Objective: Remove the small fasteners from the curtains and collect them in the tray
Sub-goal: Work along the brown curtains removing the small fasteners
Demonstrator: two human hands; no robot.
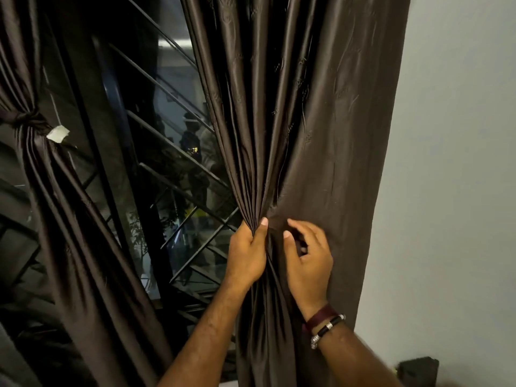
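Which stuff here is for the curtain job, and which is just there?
For the job: right curtain, bunched in the left hand; right hand, fingers curled at the gather; tied left curtain. No fastener or tray is visible.

Just there: window grille, wall, bracelets, tape scrap.

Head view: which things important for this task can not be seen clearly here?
- Fastener: hidden in dark folds of the right curtain, between left hand and right hand.
- Tray: nowhere in the frame.
- Left curtain: its knot is too dark to show any fastener.
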